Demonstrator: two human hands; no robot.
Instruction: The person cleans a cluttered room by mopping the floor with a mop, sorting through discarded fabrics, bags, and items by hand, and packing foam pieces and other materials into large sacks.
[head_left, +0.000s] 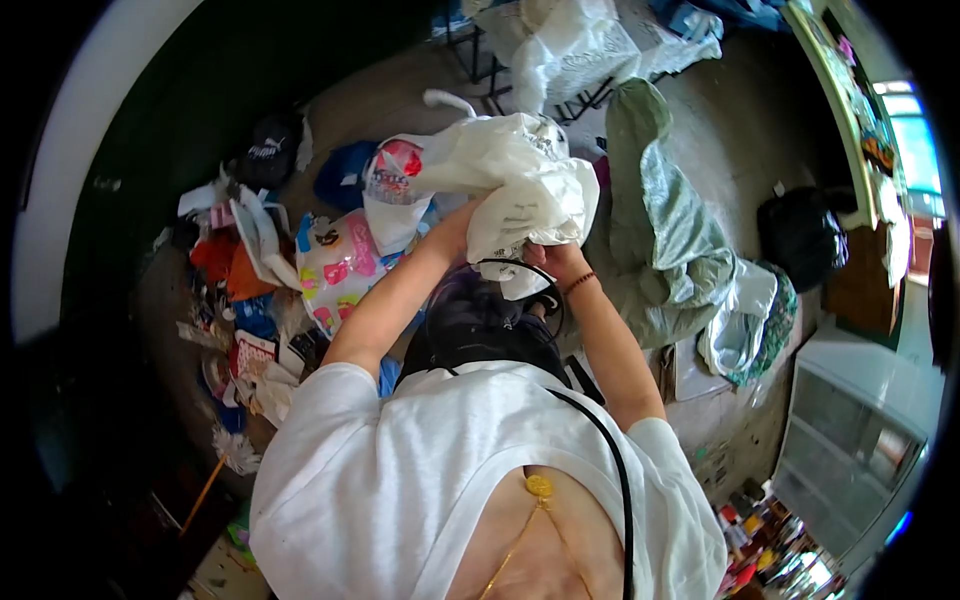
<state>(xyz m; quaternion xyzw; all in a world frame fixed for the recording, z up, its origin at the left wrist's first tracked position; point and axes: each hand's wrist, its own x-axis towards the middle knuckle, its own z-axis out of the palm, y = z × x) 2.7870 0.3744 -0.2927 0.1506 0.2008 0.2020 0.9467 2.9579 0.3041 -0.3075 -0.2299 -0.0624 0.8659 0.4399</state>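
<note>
A crumpled white plastic bag (530,190) with faint print hangs in front of me, over my dark trousers. My right hand (550,260), with a beaded bracelet at the wrist, is closed on the lower right edge of the bag. On the other side, my left forearm (440,250) runs up to the bag, and the bag covers that hand, so its fingers do not show. A thin black cord loops just below the bag.
Left lie a colourful printed bag (345,260), a black cap (268,150) and a mixed pile of clutter. To the right are a grey-green cloth or sheet (670,230), a black bag (800,235) and a glass-fronted cabinet (850,440). Plastic-wrapped items (580,50) sit on a rack ahead.
</note>
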